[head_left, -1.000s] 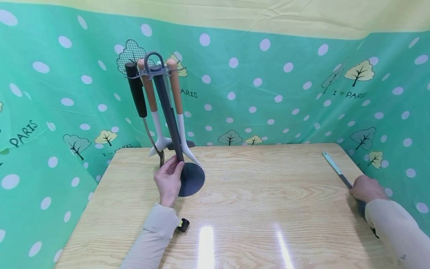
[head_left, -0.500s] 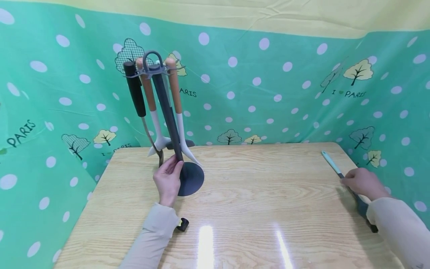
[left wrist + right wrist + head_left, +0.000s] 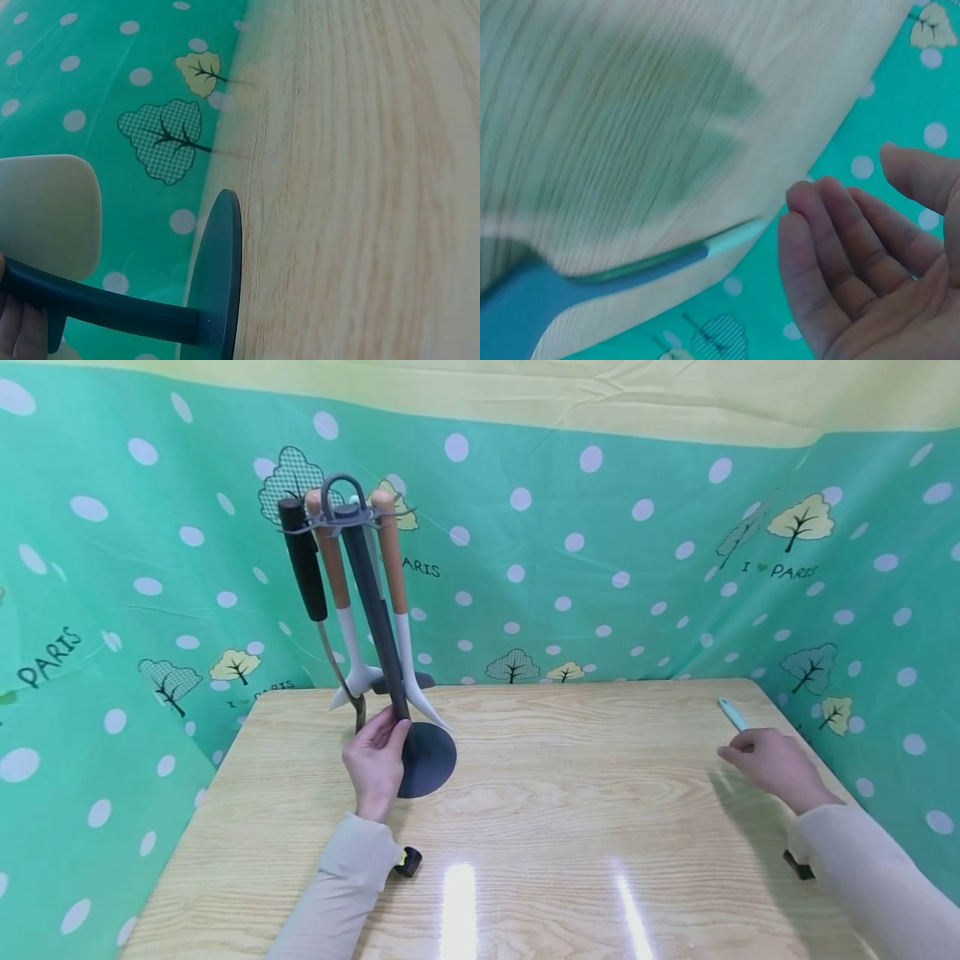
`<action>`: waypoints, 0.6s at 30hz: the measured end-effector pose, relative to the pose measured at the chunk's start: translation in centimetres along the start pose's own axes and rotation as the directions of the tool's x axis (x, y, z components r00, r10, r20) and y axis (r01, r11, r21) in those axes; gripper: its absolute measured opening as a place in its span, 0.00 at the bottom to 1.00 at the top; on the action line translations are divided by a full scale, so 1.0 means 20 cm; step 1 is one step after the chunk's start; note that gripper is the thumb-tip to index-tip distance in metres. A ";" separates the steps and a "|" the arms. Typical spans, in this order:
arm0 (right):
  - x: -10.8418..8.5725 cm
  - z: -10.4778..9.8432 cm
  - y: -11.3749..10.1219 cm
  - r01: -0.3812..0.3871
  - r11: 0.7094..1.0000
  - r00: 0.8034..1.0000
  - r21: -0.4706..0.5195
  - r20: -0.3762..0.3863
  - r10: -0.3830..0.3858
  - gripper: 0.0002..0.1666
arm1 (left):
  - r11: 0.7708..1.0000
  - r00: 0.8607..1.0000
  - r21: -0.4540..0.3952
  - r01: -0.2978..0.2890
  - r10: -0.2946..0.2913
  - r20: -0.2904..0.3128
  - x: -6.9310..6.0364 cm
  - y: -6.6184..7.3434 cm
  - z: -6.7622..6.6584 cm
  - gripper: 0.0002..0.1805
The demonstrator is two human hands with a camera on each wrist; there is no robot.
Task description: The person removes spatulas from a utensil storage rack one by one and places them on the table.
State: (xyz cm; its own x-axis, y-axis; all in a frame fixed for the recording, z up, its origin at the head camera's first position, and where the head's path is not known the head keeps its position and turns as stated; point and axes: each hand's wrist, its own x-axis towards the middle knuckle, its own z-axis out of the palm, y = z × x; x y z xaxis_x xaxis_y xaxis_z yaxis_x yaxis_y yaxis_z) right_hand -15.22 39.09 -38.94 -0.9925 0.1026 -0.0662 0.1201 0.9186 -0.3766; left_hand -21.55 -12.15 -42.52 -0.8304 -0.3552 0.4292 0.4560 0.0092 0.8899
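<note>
My left hand (image 3: pixel 375 772) pinches the lower post of a dark utensil rack (image 3: pixel 429 768) between thumb and fingers, just above its round base. From the rack's top ring hang several utensils, among them a black-handled one (image 3: pixel 303 560) and two white ones with wooden handles (image 3: pixel 392 552). On the right side of the table lies a kitchen utensil (image 3: pixel 630 281) with a dark head and mint handle tip; its head's exact kind is unclear. My right hand (image 3: pixel 776 768) hovers over it, covering its middle in the head view. In the right wrist view, the relaxed fingers (image 3: pixel 847 247) hold nothing.
The wood-grain table (image 3: pixel 570 793) ends at the back and right against a green dotted cloth (image 3: pixel 540 527). Two bright light reflections show near the table's front. A small black device (image 3: pixel 408 862) sits at the left wrist.
My right hand has moved left and off the dark utensil, which stays on the table in about the same place. The left hand and the rack have not moved.
</note>
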 end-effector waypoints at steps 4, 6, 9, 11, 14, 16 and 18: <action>0.00 0.04 -0.07 0.036 0.999 0.998 0.015 -0.046 -0.036 0.24 | 1.000 1.000 0.006 0.004 -0.004 -0.004 0.00 0.01 0.00 0.16; -0.01 0.05 -0.10 0.042 0.999 0.997 0.028 -0.072 -0.040 0.26 | 1.000 1.000 0.006 0.003 -0.003 -0.005 0.00 0.01 0.00 0.16; 0.00 0.09 -0.14 0.036 0.998 0.995 0.055 -0.092 -0.031 0.27 | 1.000 1.000 0.010 0.008 -0.008 -0.003 0.00 0.01 0.00 0.16; 0.00 0.10 -0.17 0.027 0.997 0.995 0.077 -0.099 -0.019 0.27 | 1.000 1.000 0.011 0.011 -0.011 0.000 0.00 0.01 0.00 0.16; 0.00 0.13 -0.20 0.040 0.994 0.992 0.098 -0.125 -0.028 0.25 | 1.000 1.000 0.011 0.016 -0.016 0.004 0.00 0.01 0.00 0.16; 0.01 0.15 -0.22 0.063 0.992 0.985 0.107 -0.165 -0.045 0.23 | 1.000 1.000 0.011 0.014 -0.014 0.004 0.00 0.01 0.00 0.16; 0.02 0.17 -0.24 0.088 0.990 0.977 0.113 -0.204 -0.063 0.21 | 1.000 1.000 0.010 0.013 -0.013 0.002 0.00 0.01 0.00 0.16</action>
State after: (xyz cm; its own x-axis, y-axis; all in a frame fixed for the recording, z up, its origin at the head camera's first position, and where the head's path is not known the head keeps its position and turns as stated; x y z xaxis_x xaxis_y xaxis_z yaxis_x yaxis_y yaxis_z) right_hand -16.04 33.38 -40.25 -0.9817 0.1201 0.1480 0.0342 0.8749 -0.4831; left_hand -21.46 -12.20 -42.38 -0.8368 -0.3533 0.4182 0.4422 0.0140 0.8968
